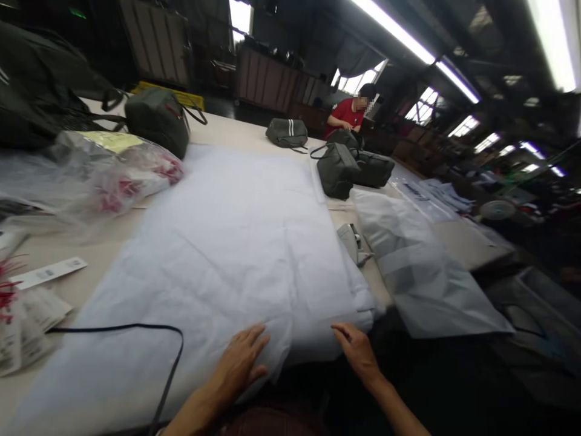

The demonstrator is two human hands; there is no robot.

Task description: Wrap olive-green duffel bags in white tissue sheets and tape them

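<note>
1. Fingers of the left hand lie spread flat on the white tissue sheets at the table's near edge; the right hand seemingly pinches their corner.
2. Risk: the thin stack could slide or crease; a black cord crosses it.

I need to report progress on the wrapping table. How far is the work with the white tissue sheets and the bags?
Done: one bag in clear plastic lies at the right. In hand: the left hand and right hand rest on the near edge of the white tissue stack. Left: several dark bags stand unwrapped further back.
</note>
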